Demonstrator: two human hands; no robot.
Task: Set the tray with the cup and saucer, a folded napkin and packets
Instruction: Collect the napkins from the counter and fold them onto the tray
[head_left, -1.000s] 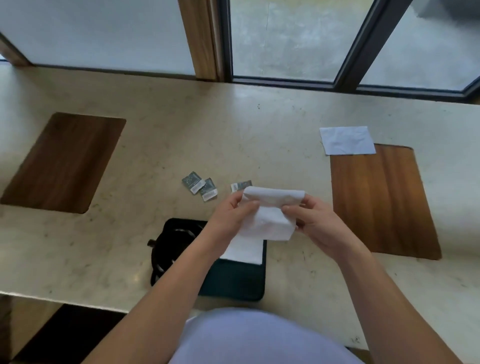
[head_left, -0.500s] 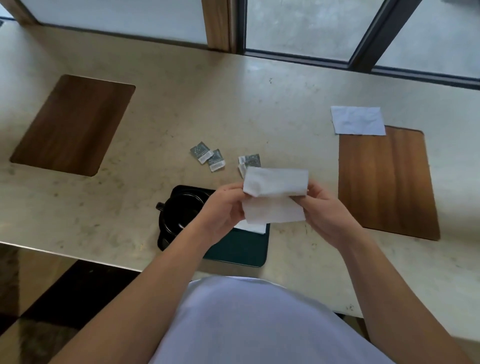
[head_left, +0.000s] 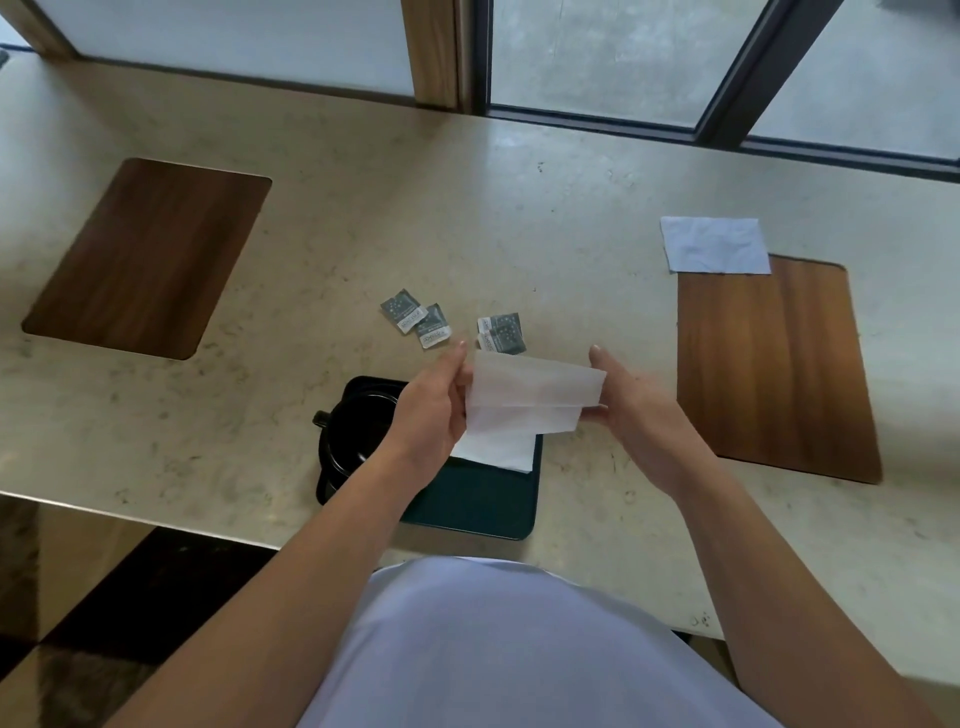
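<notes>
A white napkin (head_left: 530, 397), partly folded over, hangs above the dark green tray (head_left: 472, 504). My left hand (head_left: 434, 410) pinches its left edge and my right hand (head_left: 631, 402) holds its right edge. A black cup on a black saucer (head_left: 353, 431) stands on the tray's left part, half hidden by my left forearm. Another white napkin (head_left: 498, 452) lies flat on the tray under the held one. Several grey packets lie on the counter beyond the tray: two on the left (head_left: 415, 318), the others overlapping on the right (head_left: 501, 332).
The beige stone counter (head_left: 467, 218) carries two wooden inlay panels, one far left (head_left: 148, 257) and one right (head_left: 774, 366). A light blue cloth (head_left: 714, 244) lies at the right panel's far edge. Window frames run along the back. The counter's near edge is just below the tray.
The napkin's top flap has been folded further down and my hands have spread apart to its side edges. The camera has tilted slightly.
</notes>
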